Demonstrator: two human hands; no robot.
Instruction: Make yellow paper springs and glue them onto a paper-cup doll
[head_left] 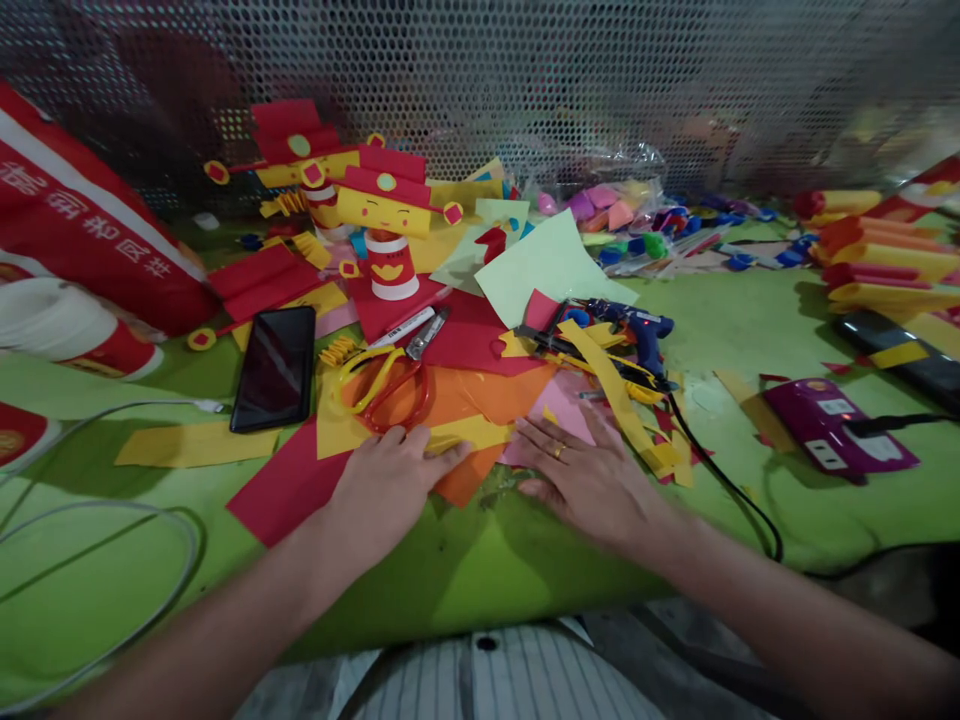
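A narrow yellow paper strip (480, 434) lies between my hands, over orange paper (495, 392). My left hand (390, 485) rests at the strip's left end, thumb stretched along it and apart from the bent fingers. At the other end, my right hand (589, 480) lies flat with its fingers spread and the fingertips at the strip. Just beyond my left hand are red-handled scissors (409, 400) and yellow-handled scissors (367, 380). Pink paper (559, 400) shows beneath my right fingers, and red paper (292, 485) lies left of my left hand.
A black phone (274, 370) and a white cable (172, 403) lie left. Paper-hatted cup figures (391, 265) stand behind. A blue glue gun (637, 330) trails a black cord near my right arm. A purple power block (840, 425) sits right; perforated metal (480, 90) backs the table.
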